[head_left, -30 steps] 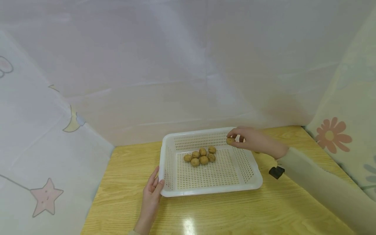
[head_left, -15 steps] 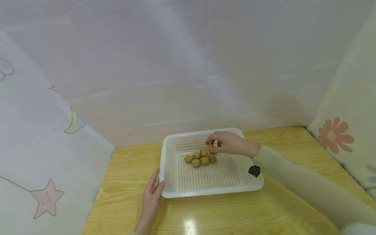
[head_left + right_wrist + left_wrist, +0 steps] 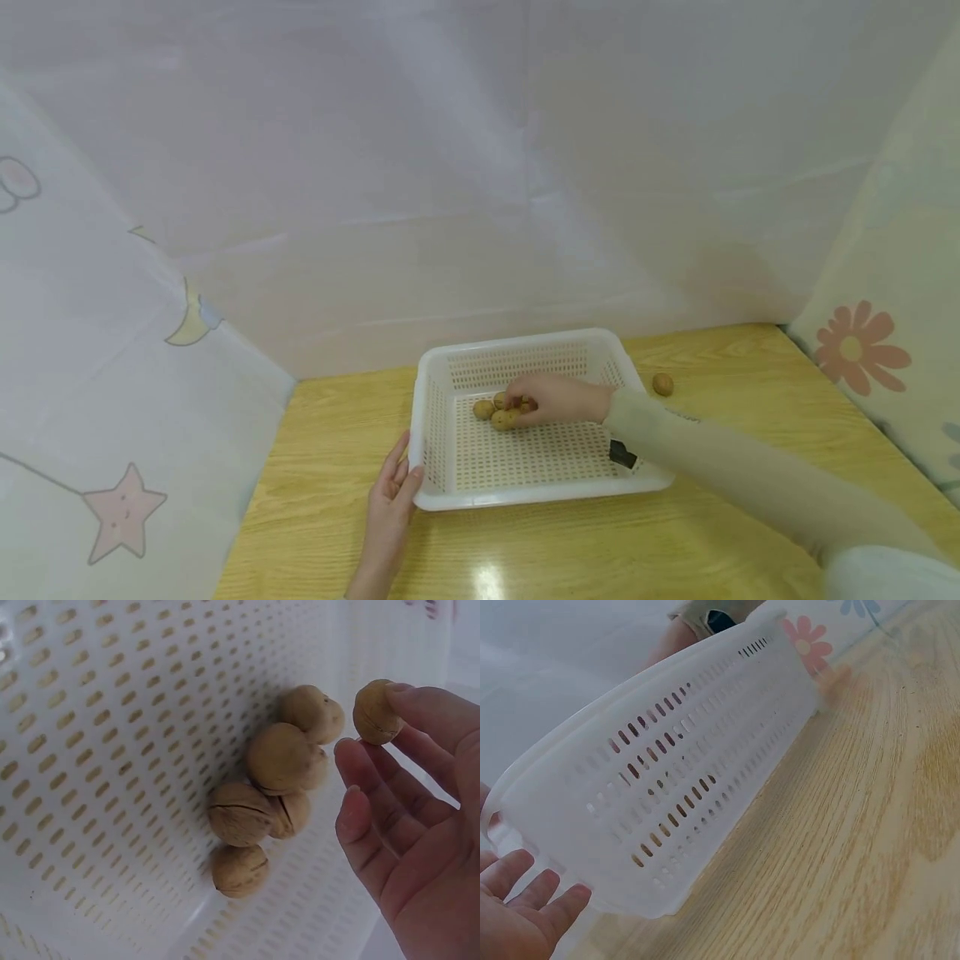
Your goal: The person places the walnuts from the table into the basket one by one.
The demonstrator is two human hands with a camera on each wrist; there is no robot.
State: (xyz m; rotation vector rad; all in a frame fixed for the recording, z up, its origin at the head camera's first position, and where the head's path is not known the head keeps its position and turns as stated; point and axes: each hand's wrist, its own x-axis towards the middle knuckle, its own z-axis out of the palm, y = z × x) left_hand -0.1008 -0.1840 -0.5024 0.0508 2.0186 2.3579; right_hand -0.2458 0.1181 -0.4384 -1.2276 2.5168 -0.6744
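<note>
A white perforated plastic basket [image 3: 543, 497] stands on the wooden table. My left hand [image 3: 386, 510] grips its near left corner, thumb over the rim and fingers along the outer wall, as the left wrist view also shows. Inside the basket is my right hand [image 3: 557, 400], pinching a walnut [image 3: 377, 712] between thumb and fingers. Several other walnuts [image 3: 240, 814] lie in a cluster on the basket floor, just beside these fingertips. In the head view the right hand covers part of that cluster.
One loose walnut [image 3: 663, 384] lies on the wooden table [image 3: 322, 433], right of the basket. A pale cloth backdrop [image 3: 480, 183] rises behind the table, with printed cloth on both sides. My right sleeve [image 3: 720, 450] crosses the basket's right rim.
My right hand has moved left and down from the basket's back right rim into the walnut cluster. The loose walnut on the table is now uncovered. My left hand stays on the basket.
</note>
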